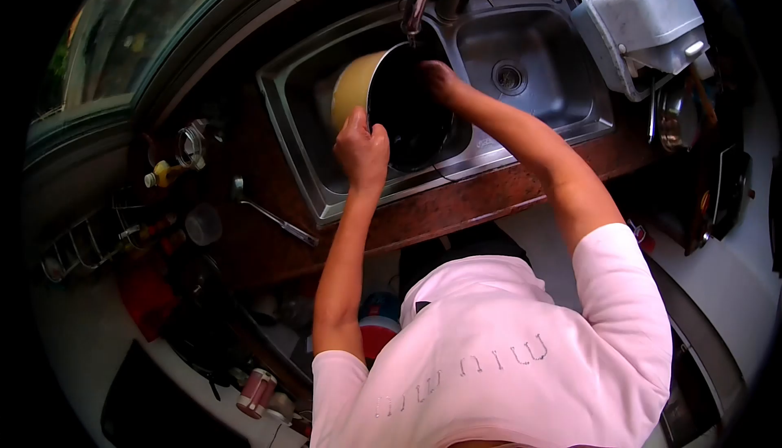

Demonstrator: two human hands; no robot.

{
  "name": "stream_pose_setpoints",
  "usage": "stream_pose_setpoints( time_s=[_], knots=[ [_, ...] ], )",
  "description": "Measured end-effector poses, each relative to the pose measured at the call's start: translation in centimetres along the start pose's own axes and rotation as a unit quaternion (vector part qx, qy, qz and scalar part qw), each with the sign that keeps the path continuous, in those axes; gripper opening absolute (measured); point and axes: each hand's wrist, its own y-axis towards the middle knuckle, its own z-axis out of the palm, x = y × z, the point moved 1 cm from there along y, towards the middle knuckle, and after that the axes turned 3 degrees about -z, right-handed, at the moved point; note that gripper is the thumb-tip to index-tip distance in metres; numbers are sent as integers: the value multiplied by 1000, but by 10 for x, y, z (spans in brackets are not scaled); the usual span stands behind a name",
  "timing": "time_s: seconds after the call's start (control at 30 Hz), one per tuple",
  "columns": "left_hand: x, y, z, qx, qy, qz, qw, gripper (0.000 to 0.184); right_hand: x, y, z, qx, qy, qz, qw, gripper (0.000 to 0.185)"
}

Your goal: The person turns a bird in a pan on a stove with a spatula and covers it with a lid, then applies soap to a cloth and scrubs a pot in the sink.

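A large pot (353, 83), yellow outside and dark inside, is tilted in the left basin of a steel double sink (330, 195). My left hand (362, 148) grips the pot's near left rim with its fingers closed. My right hand (441, 81) is at the pot's upper right opening, partly in shadow, and its fingers and anything in them are hidden in the dark. The faucet (417, 8) hangs just above the pot's top edge, close to my right hand.
The right basin (533, 49) shows its drain. A ladle (273, 214) lies on the brown counter (432, 224) left of the sink, near a clear cup (203, 226) and a yellow bottle (165, 173). A light grey container (639, 28) and a metal pan (674, 118) stand right.
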Motion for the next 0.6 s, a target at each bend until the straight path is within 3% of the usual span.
stream_pose_setpoints(
  time_s=[0.03, 0.07, 0.1, 0.17, 0.2, 0.23, 0.3, 0.4, 0.43, 0.47, 0.5, 0.53, 0.6],
  knots=[
    [2, 0, 1, -19, -7, 13, 1000, 11, -21, 7, 21, -103, 142, 15, 984, 38],
    [4, 2, 3, -41, -16, 27, 999, 11, -28, 11, 35, -146, -41, -84, 985, 40],
    [5, 4, 6, -66, -27, 40, 997, 11, -32, 16, 44, -181, -224, -182, 940, 43],
    [7, 9, 11, -81, -25, 41, 996, 12, 28, -2, 37, -51, -231, -32, 971, 39],
    [8, 10, 13, -88, -24, 41, 995, 12, 67, 11, 21, 179, -72, 96, 977, 39],
    [10, 9, 17, -88, -18, 38, 995, 12, 95, 21, 7, 391, 91, 215, 891, 39],
    [18, 0, 26, -82, -2, 32, 996, 11, 120, 10, 2, 308, 255, 143, 905, 37],
    [33, -5, 26, -89, -19, 16, 996, 12, 140, -9, 0, 168, 484, 30, 858, 36],
    [38, -5, 24, -92, -16, 8, 996, 12, 123, -21, 12, 269, 222, 63, 935, 35],
    [40, -7, 23, -83, -14, 17, 996, 13, 109, -15, -22, 363, -1, 26, 932, 36],
    [42, -9, 23, -74, -12, 27, 997, 15, 82, -15, -24, 335, -136, -22, 932, 31],
    [41, -13, 23, -64, -10, 34, 997, 16, 21, -38, 28, -11, -273, -186, 944, 29],
    [35, -20, 25, -79, -1, 33, 996, 16, -11, -22, 20, -64, -493, -272, 824, 29]
  ],
)
